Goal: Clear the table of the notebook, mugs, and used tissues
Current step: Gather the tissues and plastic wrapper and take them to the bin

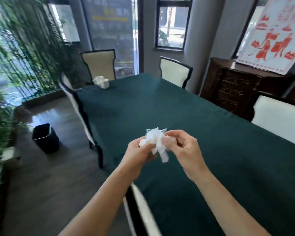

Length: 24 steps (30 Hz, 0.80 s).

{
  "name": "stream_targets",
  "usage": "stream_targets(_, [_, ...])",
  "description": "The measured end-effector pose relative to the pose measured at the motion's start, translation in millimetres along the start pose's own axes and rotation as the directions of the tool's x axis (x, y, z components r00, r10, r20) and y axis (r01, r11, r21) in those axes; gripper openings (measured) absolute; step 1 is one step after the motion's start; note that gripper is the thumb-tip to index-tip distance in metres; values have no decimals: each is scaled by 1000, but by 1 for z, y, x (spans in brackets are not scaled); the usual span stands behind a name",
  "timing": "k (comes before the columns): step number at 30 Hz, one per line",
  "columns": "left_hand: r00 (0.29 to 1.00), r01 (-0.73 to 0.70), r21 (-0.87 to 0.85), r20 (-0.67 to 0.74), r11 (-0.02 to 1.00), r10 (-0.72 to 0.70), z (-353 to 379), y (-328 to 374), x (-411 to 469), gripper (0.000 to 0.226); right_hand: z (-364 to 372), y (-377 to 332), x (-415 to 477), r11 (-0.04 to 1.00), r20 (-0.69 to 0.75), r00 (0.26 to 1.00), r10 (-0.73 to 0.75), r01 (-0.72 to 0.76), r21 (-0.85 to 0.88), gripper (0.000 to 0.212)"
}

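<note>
Crumpled white tissues [157,142] hang between both hands above the near left part of the table with the dark green cloth [203,126]. My left hand [138,154] grips them from the left and my right hand [182,149] pinches them from the right. White mugs [101,81] stand together at the table's far left corner. No notebook is in view.
A black waste bin [45,137] stands on the dark floor left of the table. Chairs surround the table, one just below my arms [143,212] and one on the left side [75,106]. A dark wooden cabinet [237,89] is at the right; plants [15,57] line the left.
</note>
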State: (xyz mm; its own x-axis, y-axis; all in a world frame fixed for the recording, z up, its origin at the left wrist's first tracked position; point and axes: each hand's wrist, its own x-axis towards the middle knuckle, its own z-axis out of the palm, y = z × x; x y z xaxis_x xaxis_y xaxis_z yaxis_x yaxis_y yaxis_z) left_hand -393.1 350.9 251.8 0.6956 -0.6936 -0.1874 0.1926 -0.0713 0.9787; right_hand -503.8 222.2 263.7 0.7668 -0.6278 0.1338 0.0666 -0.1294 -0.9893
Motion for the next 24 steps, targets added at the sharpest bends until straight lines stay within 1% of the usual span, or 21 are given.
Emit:
stream_targets(1, [1000, 5, -19, 0, 1000, -5, -25, 2, -15, 21, 29, -8, -8, 1000, -34, 999, -18, 18, -10, 9])
stream_targets(2, [1000, 12, -41, -1, 999, -12, -51, 3, -30, 16, 58, -14, -15, 999, -44, 998, -36, 35, -33, 9])
stream_targets(3, [1000, 16, -56, -6, 998, -16, -76, 2, -43, 16, 87, -18, -21, 997, -37, 998, -50, 47, -63, 8])
stream_targets(9, [987, -4, -174, -159, 985, -24, -218, 9, -119, 27, 243, -32, -48, 980, 124, 986, -114, 131, -147, 7])
stream_targets(11, [983, -24, -190, -181, 982, -11, -257, 11, -143, 30, 285, -34, -55, 969, 171, 975, -138, 169, -178, 8])
stream_targets(12, [984, -36, -186, -180, 982, 2, -274, 12, -153, 36, 305, -36, -58, 965, 192, 970, -149, 185, -185, 9])
stream_targets(13, [983, -43, -173, -182, 984, 11, -290, 13, -162, 39, 323, -37, -60, 962, 212, 965, -156, 197, -188, 8])
stream_targets(14, [981, -57, -162, -193, 985, 25, -305, 12, -169, 34, 341, -38, -62, 962, 237, 958, -161, 206, -179, 7])
stream_targets(16, [970, -82, -151, -237, 985, 45, -332, 9, -178, 17, 372, -40, -61, 972, 302, 941, -152, 198, -129, 4])
stream_targets(17, [960, -97, -163, -275, 982, 49, -343, 8, -180, 14, 386, -41, -60, 977, 341, 929, -143, 187, -101, 3])
stream_targets(20, [924, -103, -179, -382, 978, 27, -377, 4, -174, 32, 420, -34, -44, 989, 451, 887, -102, 141, -55, 15])
stream_targets(22, [897, -82, -200, -442, 976, -15, -400, -1, -162, 31, 440, -24, -27, 987, 520, 850, -85, 143, -73, 19])
stream_targets(24, [862, -66, -237, -503, 969, -64, -426, -9, -142, 29, 462, -13, -5, 980, 571, 817, -82, 171, -103, 18])
